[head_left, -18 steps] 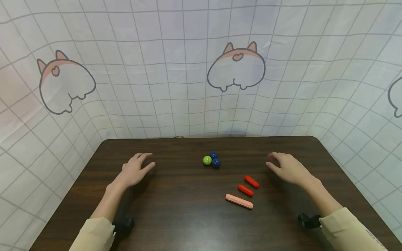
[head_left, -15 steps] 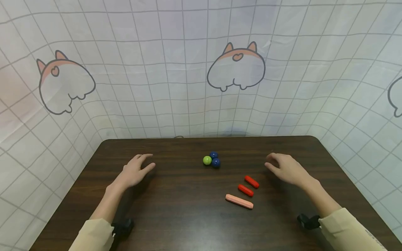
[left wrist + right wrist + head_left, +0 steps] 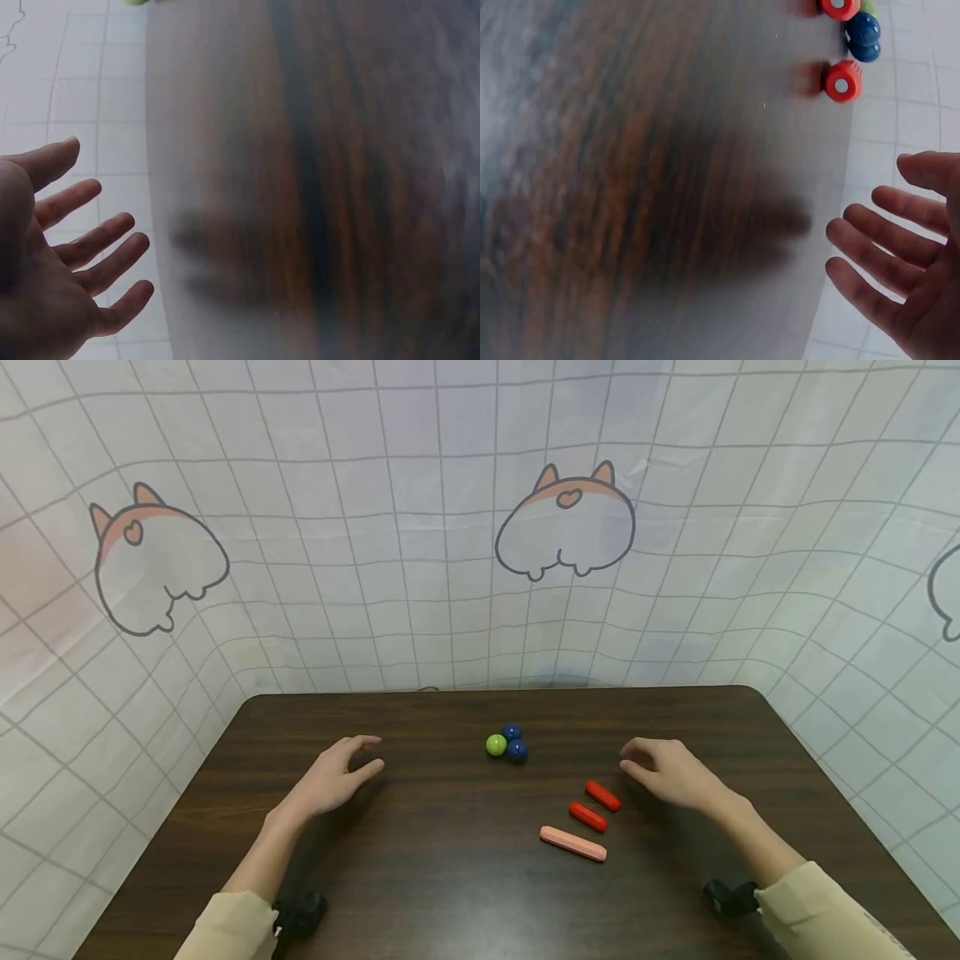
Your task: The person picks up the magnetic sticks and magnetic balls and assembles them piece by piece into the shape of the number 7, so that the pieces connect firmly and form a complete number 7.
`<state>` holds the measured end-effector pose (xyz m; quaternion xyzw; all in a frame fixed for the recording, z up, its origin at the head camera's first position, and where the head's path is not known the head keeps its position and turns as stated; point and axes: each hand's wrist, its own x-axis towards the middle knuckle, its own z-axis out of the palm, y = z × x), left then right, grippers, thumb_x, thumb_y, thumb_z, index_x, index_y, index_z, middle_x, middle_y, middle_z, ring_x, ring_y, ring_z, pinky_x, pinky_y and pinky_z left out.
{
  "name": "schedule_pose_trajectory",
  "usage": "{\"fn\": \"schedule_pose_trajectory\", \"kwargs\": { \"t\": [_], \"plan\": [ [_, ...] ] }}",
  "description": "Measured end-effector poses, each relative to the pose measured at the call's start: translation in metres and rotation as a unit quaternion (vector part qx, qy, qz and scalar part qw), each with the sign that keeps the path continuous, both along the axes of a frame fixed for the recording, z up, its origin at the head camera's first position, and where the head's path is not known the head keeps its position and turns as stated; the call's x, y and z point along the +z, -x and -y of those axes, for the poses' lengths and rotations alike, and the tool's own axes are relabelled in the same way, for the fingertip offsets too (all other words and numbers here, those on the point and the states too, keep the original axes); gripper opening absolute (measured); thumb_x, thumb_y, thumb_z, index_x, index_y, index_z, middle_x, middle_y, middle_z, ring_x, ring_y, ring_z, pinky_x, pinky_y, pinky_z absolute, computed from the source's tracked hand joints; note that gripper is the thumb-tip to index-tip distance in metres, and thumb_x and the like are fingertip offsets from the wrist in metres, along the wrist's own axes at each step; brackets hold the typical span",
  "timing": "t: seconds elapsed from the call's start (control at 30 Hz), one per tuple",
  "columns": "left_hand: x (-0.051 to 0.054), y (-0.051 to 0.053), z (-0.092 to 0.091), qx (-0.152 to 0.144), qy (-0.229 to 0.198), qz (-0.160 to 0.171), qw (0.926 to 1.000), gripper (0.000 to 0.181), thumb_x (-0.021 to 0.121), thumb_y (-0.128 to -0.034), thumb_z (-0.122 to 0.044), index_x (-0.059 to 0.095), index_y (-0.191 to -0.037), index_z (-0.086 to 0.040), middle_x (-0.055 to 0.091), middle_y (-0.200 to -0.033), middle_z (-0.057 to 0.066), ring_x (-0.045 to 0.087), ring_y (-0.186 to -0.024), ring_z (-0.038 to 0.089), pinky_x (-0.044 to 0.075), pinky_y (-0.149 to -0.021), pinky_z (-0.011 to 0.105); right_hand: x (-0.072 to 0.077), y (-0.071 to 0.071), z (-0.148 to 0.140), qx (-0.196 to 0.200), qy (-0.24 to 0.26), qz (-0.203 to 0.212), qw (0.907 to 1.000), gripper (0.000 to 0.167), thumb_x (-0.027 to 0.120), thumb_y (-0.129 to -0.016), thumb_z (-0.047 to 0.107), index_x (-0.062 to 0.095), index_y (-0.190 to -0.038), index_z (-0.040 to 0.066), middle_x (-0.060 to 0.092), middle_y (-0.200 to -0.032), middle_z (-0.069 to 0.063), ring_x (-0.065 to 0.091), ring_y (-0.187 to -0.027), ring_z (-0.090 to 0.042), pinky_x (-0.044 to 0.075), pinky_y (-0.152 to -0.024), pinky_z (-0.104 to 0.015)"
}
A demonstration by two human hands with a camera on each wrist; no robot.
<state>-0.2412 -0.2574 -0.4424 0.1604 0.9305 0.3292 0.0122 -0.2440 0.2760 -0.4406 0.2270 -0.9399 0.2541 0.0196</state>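
Over the left part of the dark wooden table hovers my left hand, fingers loosely bent and holding nothing. My right hand is above the table's right side, also holding nothing, nearest to two short red rods. One red rod end shows a pale round spot in the right wrist view. In front of the red rods lies a longer peach-coloured rod. Further back, a green ball and two dark blue balls sit clustered together. Neither hand touches any of these.
A white grid-patterned curtain with cartoon animal prints surrounds the table at the back and both sides. Black straps with small devices, such as the left wrist device, sit at both wrists.
Both hands have moved slightly inward and toward the near side, the left to the right and the right to the left. The balls and rods have stayed in place.
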Motion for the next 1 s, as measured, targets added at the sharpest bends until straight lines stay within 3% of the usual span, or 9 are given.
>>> {"fn": "schedule_pose_trajectory", "kwargs": {
  "t": [0.2,0.6,1.0],
  "plan": [
    [-0.003,-0.001,-0.011,-0.01,-0.024,0.021,0.9994,0.051,0.06,-0.106,-0.035,0.052,-0.146,-0.003,0.053,-0.143,0.024,0.051,-0.129,0.043,0.044,-0.1,0.062,-0.001,-0.002,0.006,0.016,0.013,0.002,0.9998,0.019,0.067,-0.101,0.017,0.071,-0.113,0.003,0.071,-0.103,-0.002,0.068,-0.094,-0.023,0.056,-0.083,-0.048],
    [-0.001,0.0,-0.053,-0.018,-0.071,0.082,0.9939,0.045,0.065,-0.103,-0.032,0.058,-0.141,-0.008,0.06,-0.135,0.014,0.055,-0.125,0.034,0.046,-0.096,0.057,-0.004,-0.008,0.018,0.035,0.031,0.03,0.9985,0.02,0.067,-0.101,0.019,0.071,-0.114,0.004,0.069,-0.098,0.004,0.065,-0.088,-0.013,0.055,-0.077,-0.036],
    [-0.006,0.018,-0.076,-0.034,-0.111,0.114,0.9867,0.043,0.068,-0.1013,-0.026,0.059,-0.137,-0.005,0.06,-0.136,0.015,0.054,-0.125,0.033,0.047,-0.097,0.052,-0.008,-0.006,0.025,0.047,0.043,0.054,0.9965,0.013,0.07,-0.099,0.016,0.069,-0.107,0.006,0.061,-0.084,0.006,0.057,-0.073,-0.01,0.05,-0.065,-0.029]
  ]
}}
